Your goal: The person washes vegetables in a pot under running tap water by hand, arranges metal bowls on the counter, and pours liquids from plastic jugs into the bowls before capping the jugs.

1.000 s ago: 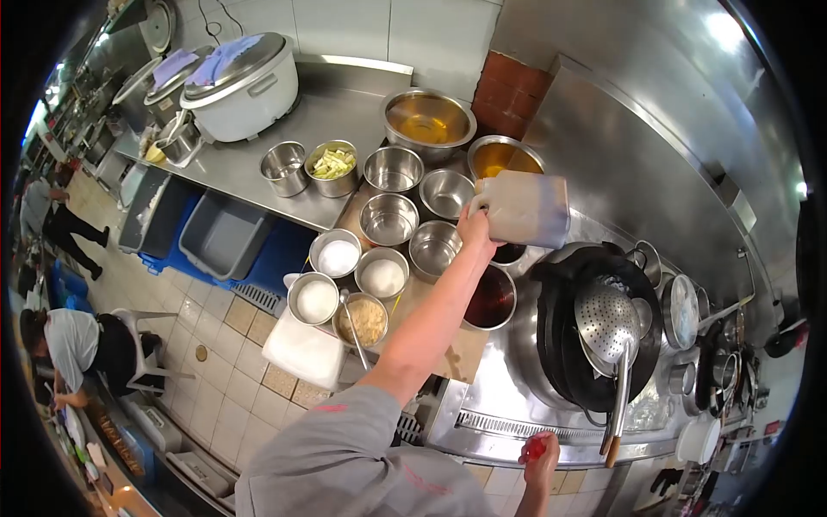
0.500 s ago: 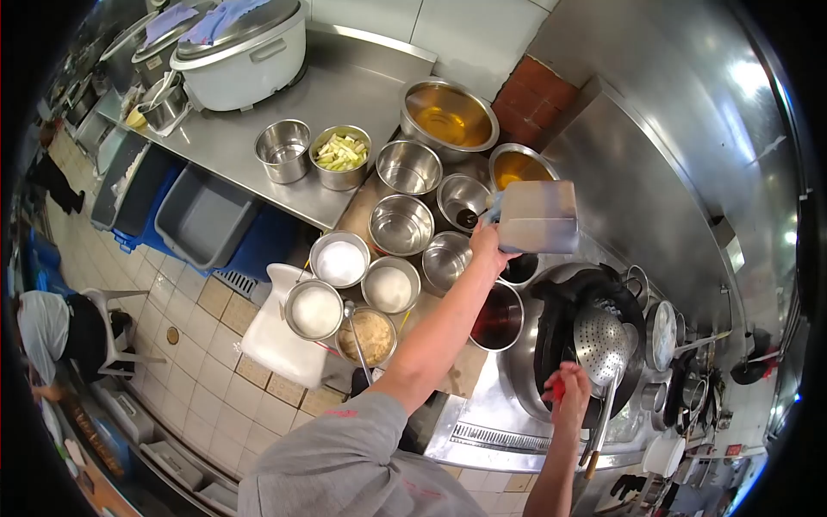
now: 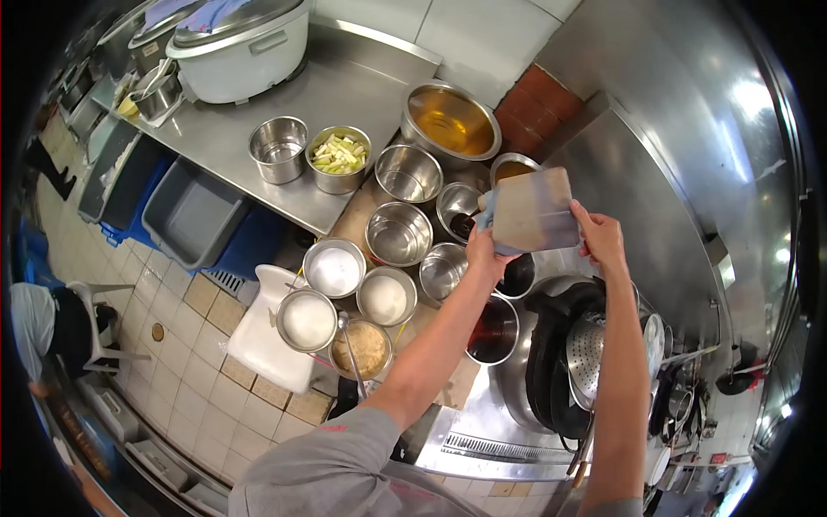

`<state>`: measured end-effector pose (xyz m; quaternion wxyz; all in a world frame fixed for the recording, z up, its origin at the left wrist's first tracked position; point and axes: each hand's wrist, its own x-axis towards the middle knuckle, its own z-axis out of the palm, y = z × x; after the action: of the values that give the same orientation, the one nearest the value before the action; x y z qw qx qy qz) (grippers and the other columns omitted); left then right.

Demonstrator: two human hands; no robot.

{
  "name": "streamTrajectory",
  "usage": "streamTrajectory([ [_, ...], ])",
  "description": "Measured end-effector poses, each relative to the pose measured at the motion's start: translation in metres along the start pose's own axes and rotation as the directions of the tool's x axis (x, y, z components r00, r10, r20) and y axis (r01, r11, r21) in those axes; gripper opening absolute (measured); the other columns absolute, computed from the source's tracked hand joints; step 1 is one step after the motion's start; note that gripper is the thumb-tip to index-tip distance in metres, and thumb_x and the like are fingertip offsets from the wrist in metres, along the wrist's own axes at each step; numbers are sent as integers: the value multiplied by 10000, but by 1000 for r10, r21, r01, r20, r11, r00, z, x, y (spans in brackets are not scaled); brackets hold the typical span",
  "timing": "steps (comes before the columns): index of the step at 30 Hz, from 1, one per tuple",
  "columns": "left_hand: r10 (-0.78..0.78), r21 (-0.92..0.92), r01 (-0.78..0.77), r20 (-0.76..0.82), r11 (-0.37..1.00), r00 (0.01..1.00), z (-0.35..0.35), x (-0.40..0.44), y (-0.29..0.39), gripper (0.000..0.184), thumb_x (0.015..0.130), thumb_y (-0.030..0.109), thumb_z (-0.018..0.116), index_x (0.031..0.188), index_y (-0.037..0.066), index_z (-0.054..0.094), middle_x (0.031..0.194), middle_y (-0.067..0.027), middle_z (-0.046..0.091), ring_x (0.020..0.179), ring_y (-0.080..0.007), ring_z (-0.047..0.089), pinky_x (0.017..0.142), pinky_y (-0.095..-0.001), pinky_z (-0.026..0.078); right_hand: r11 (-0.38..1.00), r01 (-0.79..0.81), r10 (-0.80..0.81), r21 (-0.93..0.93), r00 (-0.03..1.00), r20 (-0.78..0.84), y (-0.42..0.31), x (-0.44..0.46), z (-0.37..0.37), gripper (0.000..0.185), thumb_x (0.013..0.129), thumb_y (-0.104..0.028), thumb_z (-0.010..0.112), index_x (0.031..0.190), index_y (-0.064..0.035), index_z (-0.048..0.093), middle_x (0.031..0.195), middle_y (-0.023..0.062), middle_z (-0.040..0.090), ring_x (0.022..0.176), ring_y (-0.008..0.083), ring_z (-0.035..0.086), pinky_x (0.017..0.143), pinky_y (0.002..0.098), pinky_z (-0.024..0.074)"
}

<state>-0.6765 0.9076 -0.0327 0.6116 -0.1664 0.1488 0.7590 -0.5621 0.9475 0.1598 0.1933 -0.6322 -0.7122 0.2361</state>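
My left hand grips the handle side of a large plastic jug, tipped on its side with its mouth to the left. My right hand is against the jug's base end, fingers curled on its edge. The jug's translucent wall shows dark liquid. Below its mouth stands a steel pot with dark liquid in it. Beside my left forearm are a pot of dark red-brown liquid and an empty-looking steel pot. Whether my right hand also holds something small is hidden.
A perforated ladle lies over a black wok by my right forearm. Pots of white powder and a large bowl of yellow liquid stand nearby. A pot of cut vegetables is on the steel counter. A person sits far left.
My right hand, holding something red by the wok before, has risen to the jug's base. The jug has turned slightly, its base end higher. More dark liquid shows in the pot below.
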Motion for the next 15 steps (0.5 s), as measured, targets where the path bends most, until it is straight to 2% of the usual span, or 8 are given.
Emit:
streamTrajectory([
  [3, 15, -62, -12, 53, 998, 998, 7, -4, 3, 533, 930, 0, 319, 1431, 185, 317, 1351, -182, 474, 1196, -420, 527, 896, -724, 431, 997, -22, 33, -68, 987, 157, -26, 15, 0, 647, 749, -606, 720, 853, 32, 697, 588, 52, 584, 413, 113, 539, 359, 241, 354],
  [4, 19, -73, -17, 28, 997, 999, 11, -6, 5, 526, 932, 3, 322, 1427, 180, 317, 1348, -185, 472, 1197, -421, 525, 903, -722, 427, 996, -19, 36, -84, 979, 203, -32, 18, 1, 654, 742, -609, 725, 844, 36, 694, 571, 53, 576, 406, 114, 535, 353, 238, 349],
  [7, 18, -112, -22, -35, 993, 999, 17, -3, 6, 498, 939, 18, 333, 1415, 162, 316, 1338, -192, 471, 1195, -420, 522, 927, -718, 415, 979, 22, 26, -203, 973, 230, -46, 27, 8, 650, 712, -596, 749, 809, 43, 683, 519, 45, 542, 392, 113, 522, 339, 236, 331],
  [9, 8, -149, -17, -60, 989, 998, 15, 1, 7, 473, 947, 33, 345, 1406, 147, 316, 1331, -196, 475, 1189, -417, 525, 944, -715, 405, 978, 40, 9, -202, 972, 235, -53, 28, 10, 619, 701, -574, 758, 781, 35, 683, 513, 47, 542, 393, 113, 522, 340, 237, 331],
  [12, 33, -161, -33, -6, 986, 999, 12, -2, 8, 395, 969, 70, 347, 1365, 74, 358, 1335, -203, 473, 1204, -410, 514, 973, -696, 399, 972, 69, -18, -225, 976, 218, -61, 28, 16, 586, 686, -546, 762, 737, 32, 680, 522, 63, 562, 397, 125, 533, 348, 247, 350],
  [15, -20, -207, 23, 12, 978, 1000, 6, 6, 5, 356, 987, 104, 336, 1325, 9, 399, 1344, -208, 471, 1226, -402, 497, 1001, -668, 394, 940, 119, -66, -318, 983, 172, -71, 27, 22, 585, 669, -547, 755, 706, 32, 679, 551, 83, 596, 411, 150, 557, 391, 272, 403],
])
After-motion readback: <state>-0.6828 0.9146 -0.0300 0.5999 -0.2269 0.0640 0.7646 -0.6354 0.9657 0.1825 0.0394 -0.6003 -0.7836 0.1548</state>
